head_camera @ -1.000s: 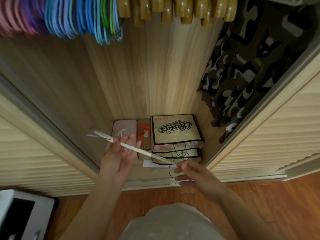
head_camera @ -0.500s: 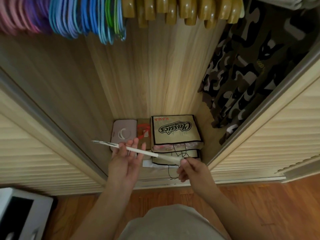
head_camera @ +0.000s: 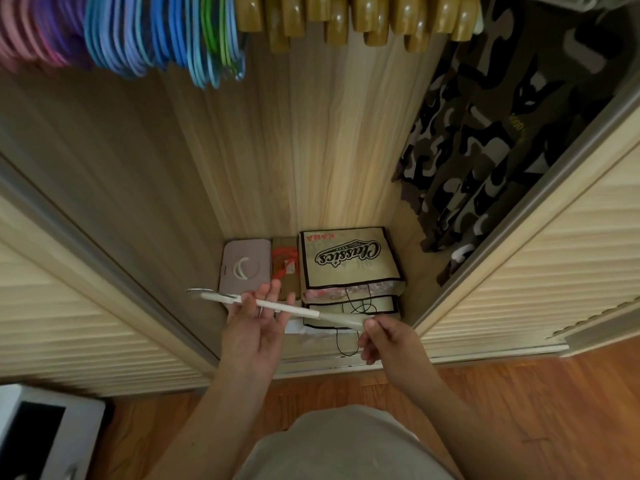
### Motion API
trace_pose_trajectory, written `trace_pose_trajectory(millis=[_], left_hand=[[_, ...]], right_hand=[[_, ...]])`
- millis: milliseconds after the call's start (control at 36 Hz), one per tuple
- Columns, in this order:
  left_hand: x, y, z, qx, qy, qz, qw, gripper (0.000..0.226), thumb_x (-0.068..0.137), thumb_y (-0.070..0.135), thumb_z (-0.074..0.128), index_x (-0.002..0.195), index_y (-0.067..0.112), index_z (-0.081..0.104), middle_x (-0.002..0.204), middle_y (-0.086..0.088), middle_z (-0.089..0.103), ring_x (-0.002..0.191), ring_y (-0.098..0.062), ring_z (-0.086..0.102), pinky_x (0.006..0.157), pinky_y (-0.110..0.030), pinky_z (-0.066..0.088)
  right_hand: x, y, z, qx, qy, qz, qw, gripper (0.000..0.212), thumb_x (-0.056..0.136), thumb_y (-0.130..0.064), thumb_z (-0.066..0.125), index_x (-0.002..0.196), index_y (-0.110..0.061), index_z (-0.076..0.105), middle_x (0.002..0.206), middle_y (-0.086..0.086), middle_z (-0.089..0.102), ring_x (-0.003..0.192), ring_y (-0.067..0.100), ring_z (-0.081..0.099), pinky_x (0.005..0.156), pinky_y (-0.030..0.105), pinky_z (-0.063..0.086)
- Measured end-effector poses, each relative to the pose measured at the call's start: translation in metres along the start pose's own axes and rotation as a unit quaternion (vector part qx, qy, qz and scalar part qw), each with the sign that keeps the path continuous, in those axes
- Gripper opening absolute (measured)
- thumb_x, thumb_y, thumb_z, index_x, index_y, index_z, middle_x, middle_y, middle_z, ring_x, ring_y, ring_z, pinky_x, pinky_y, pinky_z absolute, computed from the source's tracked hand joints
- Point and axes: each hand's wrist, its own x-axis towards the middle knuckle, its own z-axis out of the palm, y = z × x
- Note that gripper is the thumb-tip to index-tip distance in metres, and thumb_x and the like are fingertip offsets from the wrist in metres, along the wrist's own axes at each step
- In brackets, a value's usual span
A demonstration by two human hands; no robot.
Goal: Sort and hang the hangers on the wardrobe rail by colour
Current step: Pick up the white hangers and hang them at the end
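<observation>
A white hanger [head_camera: 298,309], seen edge-on, lies almost level in front of the open wardrobe, its metal hook pointing left. My left hand [head_camera: 258,323] supports its middle with fingers spread and the thumb over it. My right hand [head_camera: 388,337] pinches its right end. Along the top hang sorted hangers: pink and purple ones [head_camera: 38,32] at the left, then blue ones [head_camera: 138,39], green ones [head_camera: 216,32], and wooden ones [head_camera: 349,19]. The rail itself is out of view.
A camouflage garment [head_camera: 491,140] hangs at the right. On the wardrobe floor stand a "Classics" bag [head_camera: 346,261], a brown box [head_camera: 284,268] and a pale pink case [head_camera: 244,265]. Louvred sliding doors [head_camera: 540,258] flank the opening. A white appliance [head_camera: 38,434] sits bottom left.
Both hands have drifted slightly right and up with the white hanger. My right hand has closed its pinch on the hanger's end, and the hanger has levelled out.
</observation>
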Motion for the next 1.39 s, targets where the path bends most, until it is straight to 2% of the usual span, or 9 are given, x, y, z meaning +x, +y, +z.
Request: trace_pose_trajectory(millis=[83, 222, 389, 556, 639, 778, 944, 1111, 1389], left_hand=[[0.000, -0.004, 0.003, 0.005, 0.000, -0.007, 1.000, 0.033, 0.111, 0.015, 0.038, 0.143, 0.011, 0.045, 0.126, -0.012, 0.068, 0.095, -0.021, 0.077, 0.079, -0.052, 0.060], [-0.007, -0.016, 0.018, 0.050, -0.037, -0.042, 0.997, 0.032, 0.111, 0.014, 0.037, 0.142, 0.011, 0.045, 0.128, -0.015, 0.069, 0.105, -0.025, 0.075, 0.083, -0.051, 0.062], [-0.006, -0.023, 0.062, 0.199, -0.110, -0.089, 0.970, 0.022, 0.110, 0.016, 0.044, 0.129, 0.009, 0.051, 0.118, -0.018, 0.073, 0.107, -0.031, 0.074, 0.090, -0.049, 0.060], [-0.019, -0.008, 0.105, 0.554, -0.216, -0.001, 0.804, 0.028, 0.103, 0.019, 0.059, 0.130, 0.024, 0.060, 0.127, -0.001, 0.063, 0.119, -0.022, 0.062, 0.076, -0.027, 0.060], [-0.045, 0.011, 0.145, 0.630, -0.306, 0.099, 0.707, 0.022, 0.103, 0.021, 0.058, 0.117, 0.034, 0.068, 0.124, 0.013, 0.067, 0.115, -0.007, 0.064, 0.097, -0.031, 0.056], [-0.101, 0.054, 0.232, 0.630, -0.367, 0.348, 0.589, 0.018, 0.103, 0.024, 0.055, 0.104, 0.037, 0.067, 0.104, 0.019, 0.071, 0.102, 0.003, 0.065, 0.098, -0.031, 0.054], [-0.130, 0.087, 0.295, 0.608, -0.334, 0.554, 0.461, 0.019, 0.105, 0.019, 0.053, 0.110, 0.027, 0.069, 0.103, 0.017, 0.062, 0.092, 0.008, 0.058, 0.080, -0.009, 0.046], [-0.119, 0.108, 0.324, 0.664, -0.227, 0.656, 0.279, 0.027, 0.104, 0.022, 0.051, 0.126, 0.023, 0.066, 0.128, 0.006, 0.056, 0.124, -0.012, 0.045, 0.105, -0.029, 0.036], [-0.122, 0.131, 0.324, 0.696, -0.177, 0.645, 0.262, 0.032, 0.103, 0.024, 0.054, 0.135, 0.024, 0.062, 0.139, 0.001, 0.052, 0.135, -0.016, 0.039, 0.115, -0.035, 0.033]], right_hand=[[0.001, 0.001, -0.008, -0.079, 0.026, -0.026, 0.996, 0.019, 0.099, -0.042, 0.058, 0.114, -0.030, 0.061, 0.107, -0.014, 0.066, 0.095, 0.002, 0.064, 0.080, 0.026, 0.056], [0.004, -0.014, -0.021, -0.229, -0.040, -0.239, 0.943, 0.067, 0.096, -0.036, 0.068, 0.143, -0.064, 0.028, 0.133, -0.023, 0.050, 0.122, -0.004, 0.047, 0.104, 0.011, 0.035], [0.013, -0.021, -0.031, -0.297, 0.088, -0.352, 0.883, 0.035, 0.099, -0.018, 0.065, 0.134, -0.022, 0.063, 0.103, -0.006, 0.072, 0.082, 0.008, 0.066, 0.069, 0.031, 0.059], [0.009, -0.051, -0.076, -0.229, 0.233, -0.168, 0.930, 0.024, 0.094, -0.012, 0.069, 0.116, -0.021, 0.075, 0.077, -0.010, 0.069, 0.063, 0.003, 0.062, 0.054, 0.007, 0.041], [0.013, -0.074, -0.109, -0.202, 0.288, -0.118, 0.928, 0.026, 0.096, -0.014, 0.065, 0.119, -0.023, 0.074, 0.083, -0.004, 0.075, 0.060, 0.005, 0.060, 0.059, 0.021, 0.045], [0.019, -0.137, -0.165, -0.157, 0.361, -0.113, 0.912, 0.035, 0.098, -0.014, 0.054, 0.128, -0.024, 0.069, 0.089, 0.004, 0.074, 0.061, 0.016, 0.066, 0.061, 0.034, 0.054], [0.030, -0.201, -0.198, -0.163, 0.411, -0.173, 0.880, 0.040, 0.098, -0.013, 0.050, 0.133, -0.023, 0.066, 0.110, 0.006, 0.074, 0.074, 0.024, 0.070, 0.074, 0.044, 0.060], [0.068, -0.257, -0.213, -0.205, 0.427, -0.243, 0.846, 0.038, 0.100, -0.016, 0.050, 0.134, -0.025, 0.065, 0.107, 0.008, 0.075, 0.072, 0.019, 0.063, 0.070, 0.031, 0.054], [0.146, -0.344, -0.225, -0.242, 0.406, -0.297, 0.830, 0.040, 0.100, -0.007, 0.049, 0.136, -0.018, 0.063, 0.115, 0.012, 0.069, 0.103, 0.030, 0.066, 0.087, 0.039, 0.056]])
